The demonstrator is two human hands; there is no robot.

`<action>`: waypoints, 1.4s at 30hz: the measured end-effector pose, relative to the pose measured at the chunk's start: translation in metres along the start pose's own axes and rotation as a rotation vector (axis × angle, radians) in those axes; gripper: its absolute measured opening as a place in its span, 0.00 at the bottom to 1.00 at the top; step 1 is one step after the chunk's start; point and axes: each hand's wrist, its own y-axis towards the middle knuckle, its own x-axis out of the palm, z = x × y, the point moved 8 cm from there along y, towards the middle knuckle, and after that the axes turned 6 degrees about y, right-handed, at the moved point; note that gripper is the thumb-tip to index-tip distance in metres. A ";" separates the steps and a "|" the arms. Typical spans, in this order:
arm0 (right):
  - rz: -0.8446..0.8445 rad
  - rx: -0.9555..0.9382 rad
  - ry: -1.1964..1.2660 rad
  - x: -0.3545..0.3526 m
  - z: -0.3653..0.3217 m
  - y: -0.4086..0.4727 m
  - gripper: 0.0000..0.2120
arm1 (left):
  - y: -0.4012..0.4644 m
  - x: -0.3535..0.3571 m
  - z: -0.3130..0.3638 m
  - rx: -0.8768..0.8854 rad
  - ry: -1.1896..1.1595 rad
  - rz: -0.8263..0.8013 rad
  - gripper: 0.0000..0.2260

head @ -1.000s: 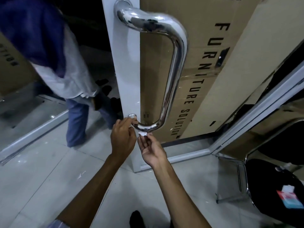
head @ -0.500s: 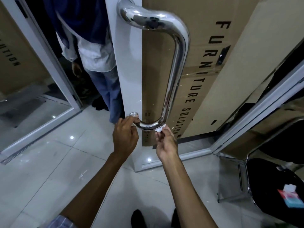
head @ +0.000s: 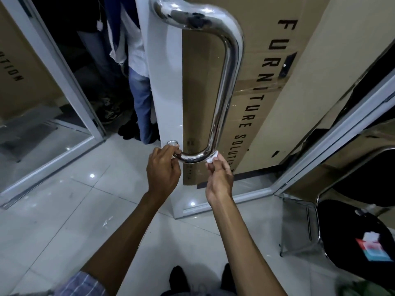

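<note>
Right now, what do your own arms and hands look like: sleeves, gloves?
The left hand and right hand are bare: no gloves, rings or watch visible. Forearms are uncovered. A blue sleeve with pale stripes shows at the left elbow; no right sleeve is in view.

I stand at an office entrance: white-framed glass door point(head: 164, 82), steel pull handle point(head: 232, 71), stacked furniture cartons point(head: 267, 116), glossy tiled floor point(head: 64, 210).

Cardboard box point(head: 256, 99), black chair point(head: 342, 227), bystander's jeans point(head: 140, 103)

Left hand point(head: 163, 167) grips the door handle's point(head: 226, 86) lower end; right hand point(head: 219, 176) pinches a white wipe point(head: 212, 157) against it
</note>
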 end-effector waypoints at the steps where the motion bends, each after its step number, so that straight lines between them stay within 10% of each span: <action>1: -0.011 0.015 0.001 0.002 0.003 0.000 0.10 | 0.000 0.000 0.000 0.003 0.000 0.000 0.11; 42: 0.041 0.141 0.007 0.003 0.028 0.001 0.09 | 0.003 0.000 0.003 0.022 0.022 -0.017 0.15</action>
